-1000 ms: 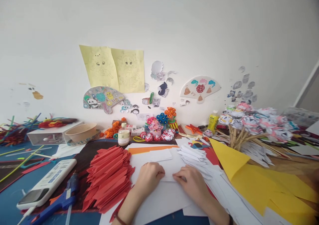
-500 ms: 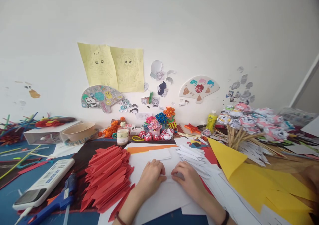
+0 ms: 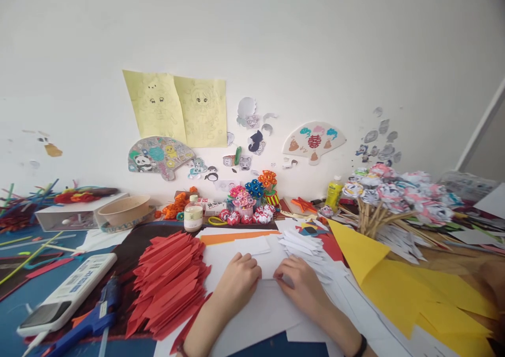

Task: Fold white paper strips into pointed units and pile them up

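Note:
A small piece of white paper [image 3: 269,270] lies between my hands over larger white sheets [image 3: 264,309]. My left hand [image 3: 243,274] has its fingers curled at the paper's left end. At the right end my right hand [image 3: 292,274] pinches the near edge between thumb and fingers. Red folded paper strips [image 3: 169,283] are heaped left of my left hand. Just beyond my right hand lies a pile of white folded paper strips [image 3: 303,246].
At the left are a blue glue gun [image 3: 97,317] and a white power strip [image 3: 71,294]. Yellow paper [image 3: 414,288] spreads at the right, below a bunch of paper flowers [image 3: 394,191]. A small jar [image 3: 193,215] stands behind the red strips. Part of another person's hand [image 3: 493,278] shows at the right edge.
My right-hand fingers have shifted slightly along the paper's near edge, and my left fingers have curled in closer. The white paper between my hands shows a straighter near edge.

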Available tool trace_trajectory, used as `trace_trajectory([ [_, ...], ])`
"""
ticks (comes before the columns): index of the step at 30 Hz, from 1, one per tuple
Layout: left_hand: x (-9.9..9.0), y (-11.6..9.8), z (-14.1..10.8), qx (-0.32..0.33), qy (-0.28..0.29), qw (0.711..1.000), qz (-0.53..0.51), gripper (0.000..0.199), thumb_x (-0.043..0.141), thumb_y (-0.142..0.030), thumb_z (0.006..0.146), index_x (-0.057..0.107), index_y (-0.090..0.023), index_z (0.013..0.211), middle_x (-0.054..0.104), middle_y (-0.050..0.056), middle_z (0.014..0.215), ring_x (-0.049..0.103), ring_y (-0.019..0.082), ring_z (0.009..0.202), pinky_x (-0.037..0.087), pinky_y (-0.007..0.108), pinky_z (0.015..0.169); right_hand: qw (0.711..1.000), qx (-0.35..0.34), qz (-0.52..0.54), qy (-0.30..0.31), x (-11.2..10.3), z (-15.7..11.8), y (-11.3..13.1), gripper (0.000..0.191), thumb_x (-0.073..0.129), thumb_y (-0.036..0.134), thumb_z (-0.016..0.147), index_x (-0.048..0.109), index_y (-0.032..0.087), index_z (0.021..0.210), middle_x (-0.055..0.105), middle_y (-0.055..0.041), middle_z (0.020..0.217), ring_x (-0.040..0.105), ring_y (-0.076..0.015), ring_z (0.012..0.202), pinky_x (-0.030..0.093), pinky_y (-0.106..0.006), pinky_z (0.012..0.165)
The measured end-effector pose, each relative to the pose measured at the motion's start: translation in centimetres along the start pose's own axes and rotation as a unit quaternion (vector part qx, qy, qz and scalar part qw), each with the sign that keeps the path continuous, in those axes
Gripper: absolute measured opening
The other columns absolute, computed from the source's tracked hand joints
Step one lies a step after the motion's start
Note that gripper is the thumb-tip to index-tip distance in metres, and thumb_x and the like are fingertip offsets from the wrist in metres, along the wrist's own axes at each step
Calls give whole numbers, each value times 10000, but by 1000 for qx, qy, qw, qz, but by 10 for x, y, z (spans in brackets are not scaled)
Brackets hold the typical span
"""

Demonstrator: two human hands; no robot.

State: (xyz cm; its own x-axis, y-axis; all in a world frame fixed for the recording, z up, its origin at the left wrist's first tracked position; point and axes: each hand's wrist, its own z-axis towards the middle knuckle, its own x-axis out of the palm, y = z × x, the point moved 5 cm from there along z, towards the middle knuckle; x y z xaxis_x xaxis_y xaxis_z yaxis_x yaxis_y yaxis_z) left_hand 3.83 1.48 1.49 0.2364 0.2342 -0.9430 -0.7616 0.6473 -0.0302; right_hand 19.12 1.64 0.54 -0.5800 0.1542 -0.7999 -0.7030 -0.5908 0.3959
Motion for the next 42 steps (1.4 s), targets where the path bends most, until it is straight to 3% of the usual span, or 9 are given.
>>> trace_trajectory([
  [5, 4, -3, 1, 20, 2, 999, 34, 102, 552, -92, 802, 560, -180, 750, 599, 7, 774, 511, 175, 787, 322, 306, 701, 999, -32, -27, 2, 2, 0, 5, 141, 615, 101, 808, 643, 231, 855, 651, 17, 853, 545, -192, 848, 372, -315, 769],
  [17, 13, -12, 7, 18, -10, 996, 92, 131, 516, -146, 879, 550, -175, 756, 597, 9, 768, 522, 181, 709, 330, 316, 644, 976, -128, -173, -25, 23, 5, 11, 186, 549, 67, 856, 557, 176, 706, 585, 2, 734, 493, -179, 710, 303, -307, 611],
  [25, 1, -10, 0, 65, 54, 991, 107, 109, 517, -136, 866, 554, -181, 774, 610, 15, 787, 566, 190, 726, 379, 305, 646, 976, -151, -155, 2, 11, -5, 11, 165, 547, 76, 859, 635, 212, 832, 608, 9, 760, 482, -174, 744, 282, -310, 628],
  [32, -2, -11, -8, 63, 121, 986, 100, 162, 491, -91, 840, 588, -179, 745, 627, 27, 729, 602, 175, 626, 395, 273, 566, 984, -117, -117, 63, 9, -10, 4, 283, 546, 20, 786, 672, 253, 887, 621, 3, 741, 485, -181, 758, 276, -321, 641],
  [38, 5, -8, -5, 54, 125, 983, 125, 148, 478, -91, 848, 598, -157, 792, 636, 47, 766, 609, 179, 623, 426, 274, 581, 994, -58, -76, 53, 1, -5, 0, 156, 580, 118, 842, 670, 241, 872, 641, 6, 829, 520, -182, 817, 334, -299, 699],
  [42, -2, -5, -2, 15, 81, 992, 95, 153, 458, -129, 871, 591, -164, 803, 633, 40, 796, 606, 174, 668, 420, 267, 611, 998, -22, -44, 27, -1, -1, -5, 149, 591, 83, 823, 663, 214, 825, 649, 5, 824, 546, -182, 833, 375, -284, 717],
])
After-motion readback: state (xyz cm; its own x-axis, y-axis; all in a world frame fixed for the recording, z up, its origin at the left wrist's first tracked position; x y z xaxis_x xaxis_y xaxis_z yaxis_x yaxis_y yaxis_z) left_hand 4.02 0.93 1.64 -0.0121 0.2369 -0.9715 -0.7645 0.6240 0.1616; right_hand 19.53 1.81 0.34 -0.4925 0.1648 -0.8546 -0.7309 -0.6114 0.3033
